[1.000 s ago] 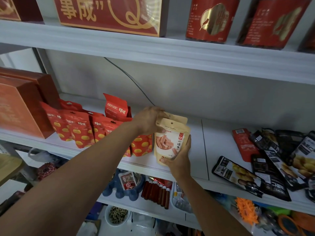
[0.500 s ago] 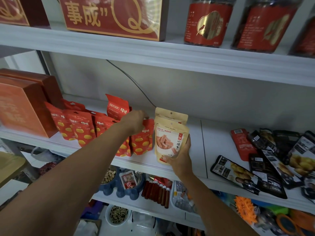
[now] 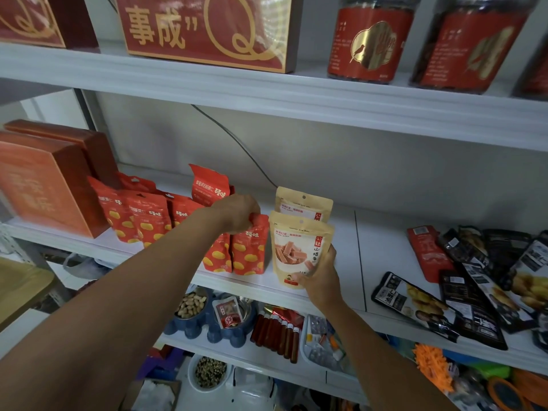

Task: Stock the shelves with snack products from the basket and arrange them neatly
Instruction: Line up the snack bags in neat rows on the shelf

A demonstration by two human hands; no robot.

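Two beige snack pouches stand upright on the white middle shelf point(image 3: 382, 256), one behind the other. My right hand point(image 3: 321, 277) holds the front beige pouch point(image 3: 296, 247) by its lower right corner, thumb on its face. The rear beige pouch point(image 3: 302, 203) stands free behind it. To the left stands a row of red snack pouches point(image 3: 142, 221) printed with yellow pieces. My left hand point(image 3: 240, 213) grips the top of the rightmost red pouch point(image 3: 250, 250), right beside the beige ones. The basket is out of view.
Orange gift boxes point(image 3: 44, 179) fill the shelf's left end. Black and red packets point(image 3: 480, 286) lie flat in a heap at the right. A cable point(image 3: 237, 143) runs down the back wall. Red boxes and jars line the upper shelf; bowls and small goods crowd the lower one.
My left hand left the top of the beige pouches, moved left and down, and took hold of the rightmost red pouch. My right hand stays on the front beige pouch.
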